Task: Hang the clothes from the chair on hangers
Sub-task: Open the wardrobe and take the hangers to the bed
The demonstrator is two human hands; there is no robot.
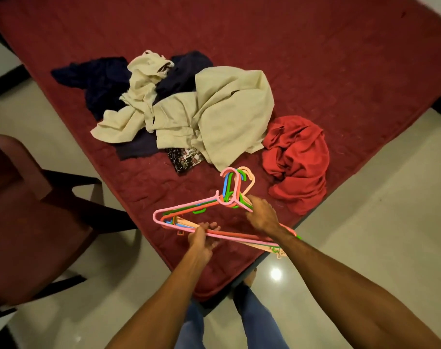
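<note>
At the far left stands the dark red chair [25, 210], and no clothing shows on the part of its seat that is in view. To its right is the bed [315, 59] with its maroon quilted cover, which carries the whole heap. A navy garment [98, 81] is spread at the left of the pile, with crumpled cream garments [214, 109] lying over and beside it. A small black-and-white patterned cloth [184, 158] pokes out from under their near edge.

Nearer the camera, the left hand [201, 239] has its fingers curled round the bottom bars of a bunch of plastic hangers [229, 195] in pink, coral, green, blue and peach, held just above the bed's near corner. The right hand [261, 215] lies over the sloping shoulder bars with its fingers closed on them just below the cluster of hooks, seemingly working one hanger loose. At the right, a red garment [295, 157] sits bunched on its own, close to the cream pile.

As for progress, the clothes appear to be off the chair and the hangers gathered, but nothing is hung yet. Every garment still has to be taken up, threaded onto a hanger and put away.

No brand, label or legible writing can be made out, and the patterned cloth's print shows no readable letters.
</note>
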